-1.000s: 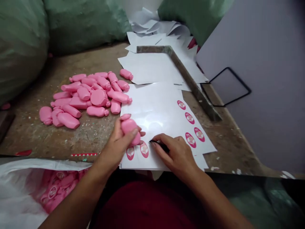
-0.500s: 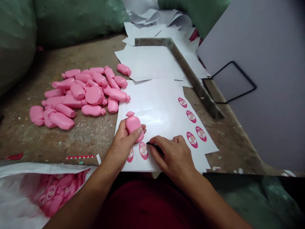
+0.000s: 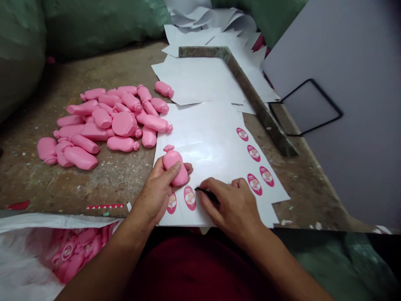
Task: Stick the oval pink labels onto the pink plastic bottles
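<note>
My left hand (image 3: 161, 184) is closed around a small pink plastic bottle (image 3: 175, 167), its knobbed end pointing away from me. In my right hand (image 3: 230, 205) is a thin black tool (image 3: 208, 194), pinched between thumb and fingers; its kind I cannot make out. The tool's tip is just beside an oval pink sticker (image 3: 189, 198) on the white sticker sheet (image 3: 209, 146). Another oval sticker (image 3: 171, 203) lies partly by my left wrist. Several more stickers (image 3: 254, 184) run along the sheet's right side.
A pile of pink bottles (image 3: 122, 124) lies on the worn table (image 3: 125, 179) to the left. An angled metal bar (image 3: 247, 83) rests on white sheets (image 3: 200, 79) behind. A white bag (image 3: 25, 251) at lower left holds stickered pink pieces (image 3: 75, 255). A grey panel (image 3: 354, 167) stands right.
The bottle in my left hand has tilted slightly, its knobbed end leaning left. My right hand keeps the black tool beside the same sticker. The view has shifted a little.
</note>
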`<state>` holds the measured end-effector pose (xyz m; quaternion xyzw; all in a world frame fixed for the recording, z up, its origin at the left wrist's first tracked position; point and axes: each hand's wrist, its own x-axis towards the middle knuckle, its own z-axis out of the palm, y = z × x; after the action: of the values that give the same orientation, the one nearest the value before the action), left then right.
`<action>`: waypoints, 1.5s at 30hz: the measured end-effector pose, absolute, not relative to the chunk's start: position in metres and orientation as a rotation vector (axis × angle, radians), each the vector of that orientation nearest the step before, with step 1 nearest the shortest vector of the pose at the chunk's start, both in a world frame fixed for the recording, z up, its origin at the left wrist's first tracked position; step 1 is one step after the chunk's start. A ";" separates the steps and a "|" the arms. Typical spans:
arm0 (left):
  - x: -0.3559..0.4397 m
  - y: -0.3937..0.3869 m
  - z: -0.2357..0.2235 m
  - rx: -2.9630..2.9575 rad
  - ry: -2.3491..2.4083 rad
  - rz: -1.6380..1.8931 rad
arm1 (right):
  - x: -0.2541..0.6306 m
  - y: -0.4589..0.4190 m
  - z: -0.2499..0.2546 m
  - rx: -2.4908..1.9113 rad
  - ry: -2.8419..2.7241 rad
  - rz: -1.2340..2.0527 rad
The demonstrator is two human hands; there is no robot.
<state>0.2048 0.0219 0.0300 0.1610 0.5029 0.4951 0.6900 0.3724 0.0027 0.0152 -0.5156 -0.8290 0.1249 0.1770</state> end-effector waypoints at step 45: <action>0.222 -0.021 0.061 0.566 0.876 0.908 | 0.385 0.004 0.050 -1.292 -1.454 1.433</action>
<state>0.2221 -0.0207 0.0608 0.2608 0.4038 0.4185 0.7705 0.3850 0.0039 0.0500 -0.5000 -0.5628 0.5545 0.3548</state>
